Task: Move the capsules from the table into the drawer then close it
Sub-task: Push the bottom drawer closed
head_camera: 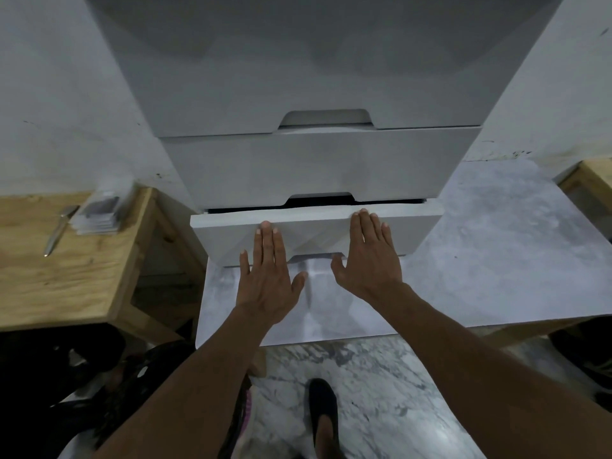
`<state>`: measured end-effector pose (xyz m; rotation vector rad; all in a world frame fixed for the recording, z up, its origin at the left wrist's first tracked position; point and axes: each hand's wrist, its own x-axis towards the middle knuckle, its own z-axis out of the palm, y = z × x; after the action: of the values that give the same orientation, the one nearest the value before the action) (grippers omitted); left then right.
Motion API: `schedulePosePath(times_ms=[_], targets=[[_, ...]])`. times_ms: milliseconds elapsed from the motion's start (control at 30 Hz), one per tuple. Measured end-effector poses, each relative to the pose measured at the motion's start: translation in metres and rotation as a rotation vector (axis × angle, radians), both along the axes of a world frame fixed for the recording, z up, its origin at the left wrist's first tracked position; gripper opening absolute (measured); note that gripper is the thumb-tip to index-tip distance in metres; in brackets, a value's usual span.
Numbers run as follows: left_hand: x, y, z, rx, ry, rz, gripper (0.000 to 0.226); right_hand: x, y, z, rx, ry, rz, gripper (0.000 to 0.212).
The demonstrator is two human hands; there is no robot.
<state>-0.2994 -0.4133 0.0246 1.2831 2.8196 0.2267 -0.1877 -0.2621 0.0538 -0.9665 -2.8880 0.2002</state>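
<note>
A white drawer unit [314,77] stands on the grey marbled table [496,260]. Its lowest drawer [318,231] sticks out a little, with a thin dark gap showing above its front panel. My left hand [265,279] lies flat against the left half of that drawer front, fingers straight. My right hand [371,256] lies flat against the right half, fingertips at the panel's top edge. No capsules are in view; the inside of the drawer is hidden.
Two upper drawers [314,167] sit flush and shut. A wooden side table [66,270] at the left carries a metal tool [59,233] and a stack of small packets [99,213]. Another wooden edge [592,180] shows at the right. A foot in a dark shoe [323,415] stands on the marble floor.
</note>
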Motion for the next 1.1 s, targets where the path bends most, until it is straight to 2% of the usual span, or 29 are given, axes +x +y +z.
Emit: schedulePosePath(times_ms=[367,600,1100], targets=[[-0.01,0.01,0.006,-0.018,-0.014,-0.008,0.093,-0.002,0.016,-0.003,-0.059,-0.037,0.064,0.092],[-0.011,0.013,0.002,-0.067,-0.029,-0.013,0.09,0.006,0.011,-0.022,-0.074,-0.01,0.018,0.082],[-0.025,0.029,-0.004,-0.071,-0.091,-0.001,0.09,-0.005,0.035,-0.031,-0.122,-0.045,0.021,0.087]])
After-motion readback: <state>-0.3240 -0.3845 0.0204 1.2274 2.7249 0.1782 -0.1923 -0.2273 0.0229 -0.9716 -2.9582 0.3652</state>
